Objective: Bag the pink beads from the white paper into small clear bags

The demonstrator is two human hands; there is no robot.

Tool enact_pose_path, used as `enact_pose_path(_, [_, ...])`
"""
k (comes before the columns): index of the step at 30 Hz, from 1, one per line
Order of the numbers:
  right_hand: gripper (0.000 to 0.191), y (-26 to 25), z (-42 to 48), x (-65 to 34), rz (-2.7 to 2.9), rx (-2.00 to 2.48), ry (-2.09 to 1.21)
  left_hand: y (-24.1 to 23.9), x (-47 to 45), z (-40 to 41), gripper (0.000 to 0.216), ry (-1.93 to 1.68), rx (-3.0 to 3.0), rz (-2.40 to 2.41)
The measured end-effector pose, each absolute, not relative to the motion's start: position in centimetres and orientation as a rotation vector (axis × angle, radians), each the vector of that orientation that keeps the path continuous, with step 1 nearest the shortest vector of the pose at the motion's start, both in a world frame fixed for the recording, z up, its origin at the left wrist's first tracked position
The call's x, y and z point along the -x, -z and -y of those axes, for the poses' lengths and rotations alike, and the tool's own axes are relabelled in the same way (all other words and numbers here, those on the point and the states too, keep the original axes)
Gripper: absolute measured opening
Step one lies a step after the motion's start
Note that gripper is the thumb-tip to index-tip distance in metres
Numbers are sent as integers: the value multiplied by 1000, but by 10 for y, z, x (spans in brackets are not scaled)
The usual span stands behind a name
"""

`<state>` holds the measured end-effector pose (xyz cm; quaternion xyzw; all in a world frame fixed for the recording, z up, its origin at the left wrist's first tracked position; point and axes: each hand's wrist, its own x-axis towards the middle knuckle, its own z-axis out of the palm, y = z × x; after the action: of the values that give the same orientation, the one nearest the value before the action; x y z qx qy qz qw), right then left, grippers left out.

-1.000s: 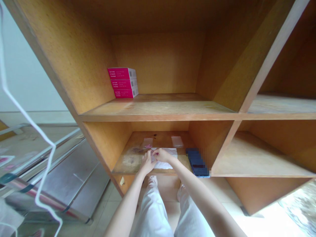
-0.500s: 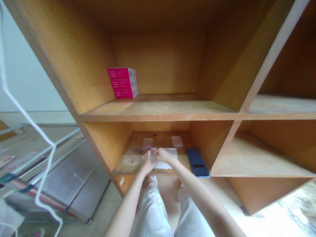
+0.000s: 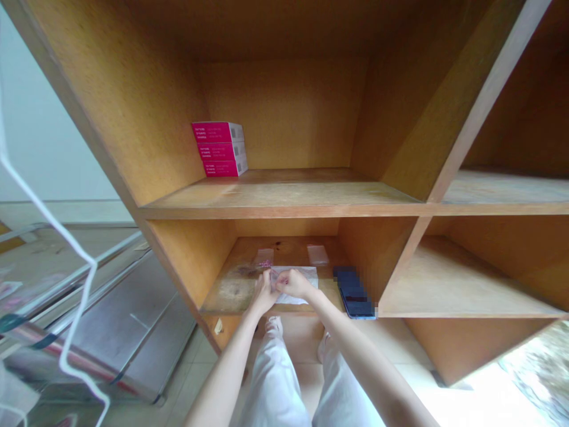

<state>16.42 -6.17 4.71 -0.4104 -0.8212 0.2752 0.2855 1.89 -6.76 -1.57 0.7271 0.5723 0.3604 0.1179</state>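
My left hand (image 3: 265, 293) and my right hand (image 3: 294, 284) meet over a white sheet (image 3: 308, 275) on the lower shelf. Fingers of both are closed, bent toward each other, around something too small to make out. Right behind them lies a small clear bag (image 3: 265, 255) with tiny pink pieces at its near end. Farther right is a second clear, flat bag (image 3: 317, 255). Part of the sheet is hidden beneath my hands.
Three pink boxes (image 3: 221, 149) are stacked on the upper shelf, at the left. A dark phone-like object (image 3: 357, 295), partly pixelated, lies at the lower shelf's right. A wooden divider (image 3: 406, 267) rises beside it. A white cable (image 3: 80, 255) hangs at the left, before a metal frame.
My right hand has shifted slightly and its fingers now reach more toward the left hand. My left hand stays almost in place. The whole view has moved a little.
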Motion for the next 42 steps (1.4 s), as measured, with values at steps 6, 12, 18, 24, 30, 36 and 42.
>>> enact_pose_path(6, [15, -41, 62, -170, 2080, 1101, -802, 13, -18, 66, 52, -1172, -2137, -1615])
enact_pose_path(12, [15, -29, 58, -171, 1757, 1028, -1033, -4, -21, 71, 70, -1252, -1996, -1505])
enact_pose_path(18, [18, -34, 62, -172, 1429, 991, -1070, -34, -31, 76, 41, -1196, -1553, -1247])
enact_pose_path(24, [24, -29, 66, -178, 1318, 950, -1014, -33, -38, 73, 38, -1213, -1326, -1176])
enact_pose_path(30, [24, -12, 69, -180, 1120, 903, -1058, -14, -40, 71, 37, -1284, -1251, -1088])
enact_pose_path(36, [22, 12, 68, -181, 1094, 931, -1071, -2, -41, 74, 37, -1238, -1177, -1047])
enact_pose_path(42, [26, 17, 68, -182, 1083, 952, -1129, 2, -39, 75, 39, -1244, -1131, -1047])
